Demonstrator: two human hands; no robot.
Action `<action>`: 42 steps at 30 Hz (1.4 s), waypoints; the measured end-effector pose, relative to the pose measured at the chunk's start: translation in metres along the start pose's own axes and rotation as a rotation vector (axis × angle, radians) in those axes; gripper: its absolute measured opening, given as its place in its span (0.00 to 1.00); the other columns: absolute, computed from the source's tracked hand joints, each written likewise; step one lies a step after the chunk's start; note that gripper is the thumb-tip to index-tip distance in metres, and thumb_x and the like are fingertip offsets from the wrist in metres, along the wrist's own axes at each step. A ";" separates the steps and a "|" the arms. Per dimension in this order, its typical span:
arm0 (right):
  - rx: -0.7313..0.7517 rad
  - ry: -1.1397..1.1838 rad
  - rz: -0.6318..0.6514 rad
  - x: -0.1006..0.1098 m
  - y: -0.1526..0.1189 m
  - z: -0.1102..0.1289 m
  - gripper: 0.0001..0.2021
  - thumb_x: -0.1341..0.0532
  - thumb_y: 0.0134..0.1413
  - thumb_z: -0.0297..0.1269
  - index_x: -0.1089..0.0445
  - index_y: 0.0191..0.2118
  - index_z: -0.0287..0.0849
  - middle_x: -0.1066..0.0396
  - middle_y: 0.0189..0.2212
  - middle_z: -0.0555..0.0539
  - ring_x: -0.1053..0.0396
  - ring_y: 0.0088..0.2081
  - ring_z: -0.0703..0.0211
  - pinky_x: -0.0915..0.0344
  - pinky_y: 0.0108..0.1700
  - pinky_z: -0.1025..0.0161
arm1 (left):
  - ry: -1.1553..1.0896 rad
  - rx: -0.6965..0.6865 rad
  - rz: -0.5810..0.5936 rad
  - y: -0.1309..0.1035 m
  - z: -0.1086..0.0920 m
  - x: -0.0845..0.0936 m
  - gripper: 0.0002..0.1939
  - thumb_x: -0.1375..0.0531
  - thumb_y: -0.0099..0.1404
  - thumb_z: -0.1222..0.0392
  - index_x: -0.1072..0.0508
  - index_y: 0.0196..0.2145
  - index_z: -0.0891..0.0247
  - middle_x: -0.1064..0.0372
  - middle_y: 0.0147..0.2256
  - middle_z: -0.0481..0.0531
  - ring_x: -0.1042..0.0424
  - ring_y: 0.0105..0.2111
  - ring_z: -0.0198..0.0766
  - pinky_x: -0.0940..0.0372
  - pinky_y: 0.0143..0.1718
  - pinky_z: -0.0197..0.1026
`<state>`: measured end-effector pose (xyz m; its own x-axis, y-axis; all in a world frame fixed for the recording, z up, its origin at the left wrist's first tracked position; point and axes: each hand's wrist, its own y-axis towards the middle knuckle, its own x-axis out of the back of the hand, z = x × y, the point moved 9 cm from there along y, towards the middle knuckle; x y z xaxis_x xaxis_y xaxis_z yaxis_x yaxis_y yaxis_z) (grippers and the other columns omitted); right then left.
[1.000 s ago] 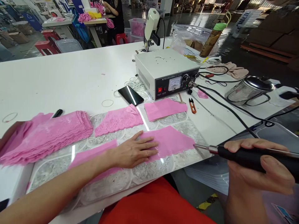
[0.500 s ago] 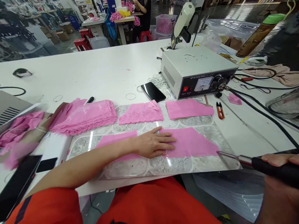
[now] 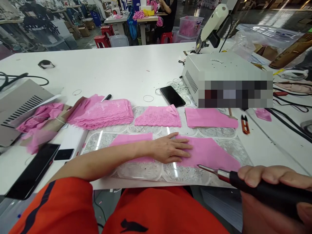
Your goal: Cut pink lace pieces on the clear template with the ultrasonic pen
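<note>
My left hand (image 3: 172, 149) lies flat with fingers spread on a pink fabric piece (image 3: 209, 151) with a slanted right side. My right hand (image 3: 270, 185) wraps round a black-handled pen tool (image 3: 226, 175) with a pointed metal tip. That tip hovers at or just over the fabric's lower edge; whether it touches, I cannot tell. Partly behind my left forearm is another pink piece (image 3: 131, 139). Farther back lie a lace-patterned pink piece (image 3: 158, 116), a plain pink piece on a brown backing (image 3: 211, 117) and a stack of scalloped pink lace (image 3: 104, 113).
Beneath the fabric is a clear patterned mat (image 3: 138, 170). A grey metal box (image 3: 226, 66) with cables stands at the back right, its front blurred out. Nearby are a phone (image 3: 172, 96) and orange thread snips (image 3: 245, 124). A person (image 3: 168, 16) sits in the background.
The tool's tip has moved left from the fabric's right corner to its lower edge, with my right hand following. My left hand stays on the fabric. The view has turned a little left.
</note>
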<state>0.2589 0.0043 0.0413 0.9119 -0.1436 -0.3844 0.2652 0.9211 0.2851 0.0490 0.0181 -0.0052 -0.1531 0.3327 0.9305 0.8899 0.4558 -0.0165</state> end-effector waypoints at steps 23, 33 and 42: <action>-0.059 0.102 0.309 -0.080 -0.013 -0.015 0.10 0.38 0.44 0.40 0.30 0.34 0.44 0.36 0.26 0.51 0.34 0.21 0.60 0.34 0.26 0.55 | 0.045 -0.026 -0.115 -0.001 0.000 0.001 0.18 0.49 0.72 0.56 0.29 0.55 0.59 0.43 0.63 0.52 0.51 0.67 0.44 0.70 0.68 0.56; -0.051 0.110 0.317 -0.082 -0.016 -0.016 0.10 0.38 0.45 0.40 0.30 0.35 0.43 0.35 0.27 0.51 0.33 0.22 0.60 0.34 0.26 0.55 | 0.056 -0.016 -0.118 -0.001 -0.001 0.001 0.18 0.49 0.72 0.56 0.29 0.55 0.58 0.44 0.64 0.52 0.51 0.67 0.44 0.70 0.67 0.56; -0.070 0.072 0.320 -0.084 -0.021 -0.014 0.08 0.36 0.47 0.40 0.32 0.32 0.43 0.36 0.25 0.52 0.33 0.24 0.60 0.34 0.28 0.55 | 0.019 -0.038 -0.158 0.000 -0.001 0.002 0.16 0.46 0.71 0.57 0.28 0.53 0.61 0.42 0.63 0.55 0.48 0.66 0.47 0.66 0.67 0.59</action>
<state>0.1720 0.0022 0.0554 0.9203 0.1809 -0.3469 -0.0559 0.9384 0.3410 0.0489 0.0177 -0.0025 -0.2848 0.2435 0.9271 0.8710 0.4697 0.1442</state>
